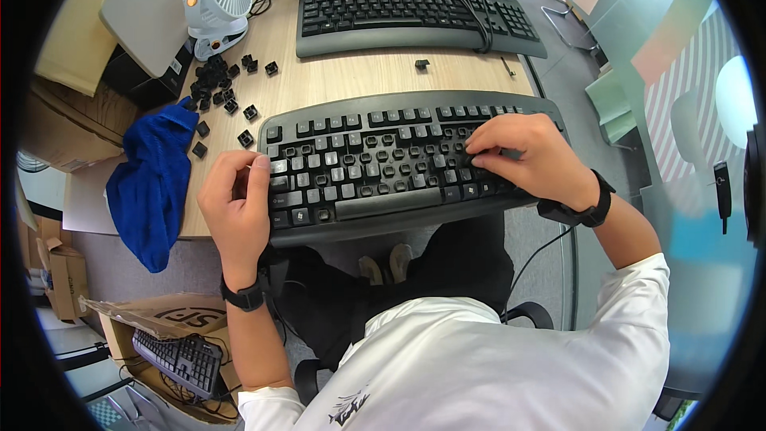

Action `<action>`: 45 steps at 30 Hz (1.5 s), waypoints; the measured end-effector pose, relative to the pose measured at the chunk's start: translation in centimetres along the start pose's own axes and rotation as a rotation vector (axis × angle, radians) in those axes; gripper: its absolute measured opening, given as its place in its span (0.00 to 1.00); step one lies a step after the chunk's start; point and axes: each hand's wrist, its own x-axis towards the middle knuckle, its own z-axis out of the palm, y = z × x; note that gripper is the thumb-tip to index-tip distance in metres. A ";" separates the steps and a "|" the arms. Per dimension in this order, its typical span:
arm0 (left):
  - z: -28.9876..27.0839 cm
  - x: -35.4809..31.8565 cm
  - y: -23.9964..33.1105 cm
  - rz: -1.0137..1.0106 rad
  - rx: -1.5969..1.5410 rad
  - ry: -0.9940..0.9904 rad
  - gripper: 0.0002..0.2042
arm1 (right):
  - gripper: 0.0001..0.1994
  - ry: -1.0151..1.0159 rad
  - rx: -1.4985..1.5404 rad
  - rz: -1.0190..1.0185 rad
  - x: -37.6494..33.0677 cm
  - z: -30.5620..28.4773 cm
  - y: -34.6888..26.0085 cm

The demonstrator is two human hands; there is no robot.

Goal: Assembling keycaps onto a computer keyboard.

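Head view shows the near keyboard [399,164] lying left-to-right across the frame's middle on the surface [359,76]; right hand [531,156] rests curled on its keys; left hand [235,203], fingertips pinched together, touches its left end, loose keycaps [219,84] upper left.

Left hand [236,195] curled, fingertips pinched together, wrist banded, forearm rising from the lower edge. Right hand [527,158] palm-down, fingers spread and bent, forearm angling in from the lower right.
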 end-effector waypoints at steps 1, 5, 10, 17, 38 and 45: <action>0.0 0.0 0.0 0.000 0.008 -0.003 0.04 | 0.08 -0.005 -0.065 -0.107 0.0 0.2 0.1; -0.1 0.1 -0.2 0.017 0.022 -0.003 0.05 | 0.06 -0.050 -0.052 -0.074 0.2 0.1 0.0; 0.0 0.1 -0.1 0.017 0.009 -0.003 0.05 | 0.05 -0.061 -0.039 -0.061 -0.1 0.1 -0.1; 0.0 0.1 0.0 0.036 0.023 -0.002 0.05 | 0.05 -0.064 -0.085 -0.084 0.1 -0.1 0.3; -0.7 -0.2 -1.1 -0.183 -0.203 0.007 0.09 | 0.19 -0.109 -0.356 -0.148 -1.7 0.0 -2.9; -2.2 -0.1 -2.8 -0.295 -0.724 0.326 0.14 | 0.29 -0.031 -0.439 -0.143 -2.6 1.2 -3.8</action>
